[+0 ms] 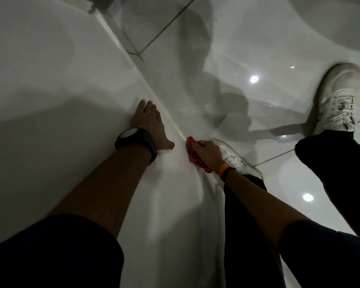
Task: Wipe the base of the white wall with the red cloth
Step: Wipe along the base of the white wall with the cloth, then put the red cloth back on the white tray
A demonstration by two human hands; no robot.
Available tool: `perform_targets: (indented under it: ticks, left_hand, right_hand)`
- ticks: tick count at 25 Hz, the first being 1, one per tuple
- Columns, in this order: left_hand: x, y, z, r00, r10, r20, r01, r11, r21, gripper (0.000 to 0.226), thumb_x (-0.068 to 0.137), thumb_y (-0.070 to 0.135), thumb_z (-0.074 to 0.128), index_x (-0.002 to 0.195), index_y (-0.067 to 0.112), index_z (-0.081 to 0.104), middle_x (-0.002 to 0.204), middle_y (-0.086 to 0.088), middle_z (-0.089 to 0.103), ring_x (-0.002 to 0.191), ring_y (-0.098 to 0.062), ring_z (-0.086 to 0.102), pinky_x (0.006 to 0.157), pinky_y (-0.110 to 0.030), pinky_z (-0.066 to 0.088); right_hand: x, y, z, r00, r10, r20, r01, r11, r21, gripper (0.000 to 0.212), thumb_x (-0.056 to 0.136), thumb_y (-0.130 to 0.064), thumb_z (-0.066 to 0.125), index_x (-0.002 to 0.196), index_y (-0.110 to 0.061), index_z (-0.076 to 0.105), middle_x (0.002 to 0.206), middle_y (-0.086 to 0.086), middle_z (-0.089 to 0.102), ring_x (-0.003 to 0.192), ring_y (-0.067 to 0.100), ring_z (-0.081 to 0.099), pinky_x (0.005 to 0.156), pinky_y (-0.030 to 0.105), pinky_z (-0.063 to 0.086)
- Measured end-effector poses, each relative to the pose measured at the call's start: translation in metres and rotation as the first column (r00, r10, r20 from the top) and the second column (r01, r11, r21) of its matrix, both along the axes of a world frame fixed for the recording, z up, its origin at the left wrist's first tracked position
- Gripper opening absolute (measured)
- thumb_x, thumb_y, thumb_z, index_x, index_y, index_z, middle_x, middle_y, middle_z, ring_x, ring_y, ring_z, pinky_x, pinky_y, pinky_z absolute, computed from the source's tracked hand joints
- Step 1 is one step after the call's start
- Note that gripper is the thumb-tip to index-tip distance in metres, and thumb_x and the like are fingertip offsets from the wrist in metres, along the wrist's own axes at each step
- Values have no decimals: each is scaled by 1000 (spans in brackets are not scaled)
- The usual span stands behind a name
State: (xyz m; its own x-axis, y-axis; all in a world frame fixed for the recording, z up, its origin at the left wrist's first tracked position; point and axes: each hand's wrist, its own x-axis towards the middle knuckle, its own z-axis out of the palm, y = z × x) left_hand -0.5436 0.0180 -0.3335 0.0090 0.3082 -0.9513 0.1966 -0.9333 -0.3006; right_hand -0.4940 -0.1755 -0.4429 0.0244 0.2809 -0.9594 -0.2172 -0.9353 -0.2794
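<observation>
Mid-wipe at centre frame, the right hand [208,151] grips the red cloth [193,153] against the white wall [50,69] base, left hand [149,121] splayed flat, upper-frame stretch seemingly left.

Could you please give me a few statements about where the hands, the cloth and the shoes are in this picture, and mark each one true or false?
1. The right hand grips the red cloth at the base of the white wall. True.
2. The left hand also holds a cloth. False: it is open, pressed flat on the wall.
3. A black watch sits on the left wrist. True.
4. The orange band is on the left wrist. False: it is on the right wrist.
5. Both shoes are black. False: the near shoe and far shoe are white, on the tiled floor.
</observation>
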Motion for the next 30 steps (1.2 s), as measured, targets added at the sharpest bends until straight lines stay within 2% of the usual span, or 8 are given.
perform_targets:
  ticks: [3, 7, 11, 14, 19, 22, 24, 30]
  left_hand:
    - [4, -10, 20, 999, 8, 47, -8, 1000, -4, 117, 88, 85, 35, 163, 1, 3, 171, -18, -1, 161, -32, -2, 129, -47, -6]
    - [21, -14, 56, 988, 60, 144, -65, 997, 30, 114, 90, 83, 33, 163, 1, 1, 171, -18, -3, 161, -31, -6, 129, -47, -6]
    - [67, -17, 105, 932, 121, 342, -142, 989, 39, 110, 93, 77, 37, 163, -1, 2, 171, -19, -3, 161, -31, -5, 130, -48, -4]
    - [130, -19, 154, 838, 111, 535, -164, 985, 52, 108, 94, 74, 39, 163, -1, 2, 171, -21, -2, 161, -32, -4, 130, -49, -3]
    - [261, -20, 246, 460, 95, 883, -232, 973, 17, 102, 94, 66, 44, 163, -1, 10, 171, -19, 1, 161, -31, 2, 130, -48, 10]
    - [354, -16, 299, 202, 62, 977, -248, 969, -10, 98, 93, 64, 43, 162, -1, 17, 171, -19, 8, 160, -31, 10, 129, -48, 19]
    - [406, -14, 318, 87, 93, 992, -259, 964, -67, 97, 92, 62, 48, 162, -1, 20, 171, -18, 12, 160, -30, 13, 128, -48, 20]
    - [522, -30, 326, 185, 147, 972, -236, 966, -101, 101, 91, 70, 32, 163, 2, 12, 172, -16, 4, 161, -30, 6, 129, -47, 15]
  right_hand:
    - [40, -6, 18, 959, -236, -159, 220, 969, -112, 43, 98, -31, 58, 56, -21, 65, 58, -1, 69, 59, 18, 60, 60, 27, 47]
    - [122, -7, 71, 949, -240, -207, 236, 971, -41, 27, 90, -47, 75, 99, -22, 75, 89, 1, 81, 76, 17, 77, 70, 26, 59]
    - [207, 6, 164, 993, -117, -4, 116, 977, 180, 42, 82, 0, 87, 112, -24, 69, 100, -2, 76, 93, 19, 72, 70, 18, 61]
    - [275, 14, 264, 942, -224, 250, 138, 937, 321, 44, 83, 12, 76, 112, -18, 65, 111, 12, 75, 101, 29, 70, 88, 38, 59]
    - [385, 20, 433, 741, -562, 368, 280, 756, 591, 44, 84, 3, 70, 117, -25, 79, 109, 0, 85, 97, 9, 78, 85, 21, 61]
    - [467, 25, 492, 574, -673, 466, 309, 705, 638, 48, 90, 6, 72, 106, -39, 75, 95, 1, 81, 87, 21, 76, 85, 40, 63]
    - [517, 28, 500, 476, -750, 459, 380, 647, 661, 35, 95, 4, 69, 116, -23, 76, 98, 9, 78, 88, 27, 73, 84, 43, 62]
    - [627, 37, 447, 551, -726, 410, 551, 686, 475, 38, 98, 6, 57, 135, 2, 54, 118, 14, 66, 100, 28, 66, 92, 49, 62]
